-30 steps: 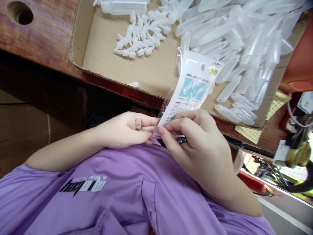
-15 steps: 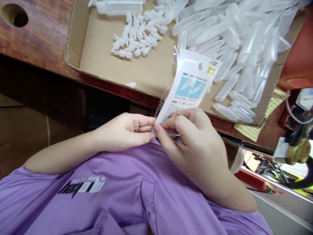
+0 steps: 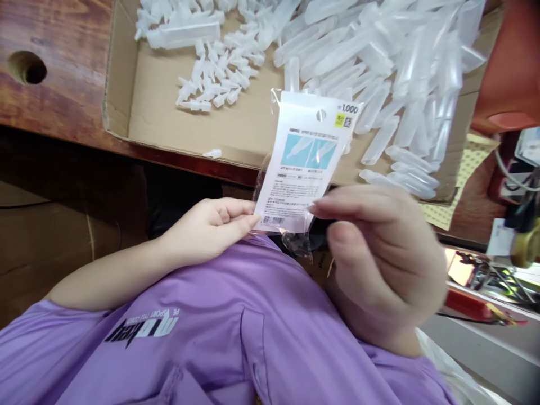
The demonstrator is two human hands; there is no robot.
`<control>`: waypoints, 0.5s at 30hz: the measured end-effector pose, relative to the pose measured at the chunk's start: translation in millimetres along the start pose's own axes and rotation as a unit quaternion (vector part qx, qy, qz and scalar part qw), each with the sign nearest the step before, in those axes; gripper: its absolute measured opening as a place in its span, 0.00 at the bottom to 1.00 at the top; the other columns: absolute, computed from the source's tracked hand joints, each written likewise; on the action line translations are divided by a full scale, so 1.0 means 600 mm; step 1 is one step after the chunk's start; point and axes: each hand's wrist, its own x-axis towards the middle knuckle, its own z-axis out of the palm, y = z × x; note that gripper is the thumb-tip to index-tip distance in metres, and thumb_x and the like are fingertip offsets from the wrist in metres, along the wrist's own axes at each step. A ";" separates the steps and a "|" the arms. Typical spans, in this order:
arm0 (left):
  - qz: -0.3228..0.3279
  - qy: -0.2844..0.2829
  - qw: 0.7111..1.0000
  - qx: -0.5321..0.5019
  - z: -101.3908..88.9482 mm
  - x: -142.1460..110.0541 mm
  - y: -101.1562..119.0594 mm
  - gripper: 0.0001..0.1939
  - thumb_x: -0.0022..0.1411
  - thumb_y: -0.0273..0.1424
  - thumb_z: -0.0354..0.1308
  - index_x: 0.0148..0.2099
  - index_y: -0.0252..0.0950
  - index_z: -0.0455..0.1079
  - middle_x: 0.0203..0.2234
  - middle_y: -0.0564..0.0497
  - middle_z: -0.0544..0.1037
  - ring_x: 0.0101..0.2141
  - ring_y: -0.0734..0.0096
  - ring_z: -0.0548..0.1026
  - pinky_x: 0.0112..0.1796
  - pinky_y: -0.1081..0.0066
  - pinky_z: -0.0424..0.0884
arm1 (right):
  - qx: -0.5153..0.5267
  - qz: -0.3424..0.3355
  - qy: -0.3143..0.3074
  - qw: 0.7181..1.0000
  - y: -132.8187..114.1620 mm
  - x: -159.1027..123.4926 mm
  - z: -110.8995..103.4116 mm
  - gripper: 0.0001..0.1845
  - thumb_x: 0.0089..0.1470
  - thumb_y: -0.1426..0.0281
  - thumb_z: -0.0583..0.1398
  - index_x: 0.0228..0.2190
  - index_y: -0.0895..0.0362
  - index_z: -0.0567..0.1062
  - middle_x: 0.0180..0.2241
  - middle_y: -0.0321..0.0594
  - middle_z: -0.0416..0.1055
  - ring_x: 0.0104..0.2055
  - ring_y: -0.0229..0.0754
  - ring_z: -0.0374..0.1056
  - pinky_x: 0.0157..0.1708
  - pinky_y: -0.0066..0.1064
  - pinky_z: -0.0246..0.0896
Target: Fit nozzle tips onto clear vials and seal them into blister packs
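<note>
Between thumb and fingers, my left hand [image 3: 217, 225] pinches the lower left corner of a clear plastic packet with a white printed card [image 3: 295, 169] inside. The card carries two blue pictures and a price of 1,000, and its top tilts away over the edge of the cardboard tray [image 3: 169, 135]. My right hand [image 3: 383, 259] is held just right of the packet's lower edge, somewhat blurred. Its index finger and thumb are apart with nothing between them, and the index fingertip is close to the card; whether it touches I cannot tell.
In the tray lie small white nozzle tips [image 3: 215, 76] on the left and many translucent plastic tubes [image 3: 405, 62] on the right. One loose tip [image 3: 212, 153] is near the front edge. The wooden table [image 3: 63, 107] has a round hole. A red-handled tool [image 3: 468, 304] is at right.
My right hand has let go of the packet's lower edge and moved right, its fingers parting. The packet has turned flatter toward me, still in my left hand. The view has shifted slightly.
</note>
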 end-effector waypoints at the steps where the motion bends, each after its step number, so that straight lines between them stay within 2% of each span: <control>1: -0.011 0.007 1.000 -0.005 -0.002 0.001 0.000 0.13 0.59 0.36 0.66 0.46 0.36 0.79 0.42 0.46 0.83 0.43 0.62 0.81 0.52 0.65 0.73 | 0.013 -0.014 0.018 1.000 0.011 -0.009 -0.010 0.13 0.57 0.77 0.58 0.42 0.51 0.73 0.36 0.41 0.73 0.36 0.43 0.71 0.34 0.37 0.70; 3: -0.026 0.018 0.999 -0.016 -0.004 0.002 -0.001 0.13 0.59 0.35 0.67 0.45 0.36 0.79 0.42 0.46 0.83 0.43 0.63 0.81 0.50 0.66 0.74 | 0.026 -0.039 0.020 0.999 0.035 -0.029 -0.022 0.16 0.51 0.81 0.60 0.40 0.52 0.74 0.37 0.40 0.72 0.38 0.42 0.71 0.36 0.36 0.70; 5: -0.031 0.028 0.999 -0.034 -0.005 0.004 -0.001 0.12 0.57 0.33 0.68 0.44 0.36 0.80 0.40 0.46 0.84 0.41 0.65 0.82 0.49 0.68 0.75 | 0.028 -0.059 -0.013 0.998 0.058 -0.048 -0.022 0.16 0.48 0.81 0.63 0.39 0.54 0.75 0.39 0.41 0.71 0.39 0.41 0.71 0.37 0.34 0.70; 7: -0.029 0.036 0.998 -0.046 -0.003 0.005 -0.001 0.13 0.54 0.31 0.71 0.42 0.36 0.79 0.40 0.47 0.84 0.41 0.64 0.82 0.49 0.68 0.76 | 0.019 -0.072 -0.014 0.997 0.078 -0.062 -0.012 0.15 0.48 0.78 0.66 0.39 0.55 0.75 0.38 0.41 0.69 0.39 0.41 0.70 0.35 0.33 0.71; 9: -0.034 0.038 0.998 -0.042 0.000 0.007 0.000 0.15 0.50 0.29 0.73 0.42 0.35 0.79 0.40 0.46 0.84 0.44 0.62 0.81 0.51 0.66 0.75 | 0.027 -0.082 0.011 0.996 0.092 -0.070 0.005 0.13 0.48 0.76 0.68 0.37 0.55 0.75 0.37 0.39 0.68 0.37 0.39 0.70 0.33 0.31 0.71; 12: -0.050 0.036 0.998 -0.021 0.005 0.010 0.004 0.19 0.49 0.29 0.73 0.45 0.35 0.78 0.43 0.45 0.83 0.47 0.59 0.80 0.53 0.64 0.74 | 0.071 -0.071 0.028 0.995 0.103 -0.076 0.026 0.11 0.50 0.78 0.67 0.35 0.54 0.74 0.36 0.37 0.67 0.37 0.36 0.69 0.35 0.29 0.70; 15: -0.044 0.048 0.998 -0.006 0.006 0.012 0.005 0.18 0.49 0.30 0.74 0.43 0.35 0.78 0.41 0.45 0.84 0.45 0.60 0.81 0.52 0.66 0.75 | 0.141 -0.034 0.039 0.989 0.105 -0.085 0.040 0.11 0.53 0.80 0.63 0.36 0.53 0.73 0.38 0.37 0.69 0.39 0.37 0.70 0.38 0.30 0.70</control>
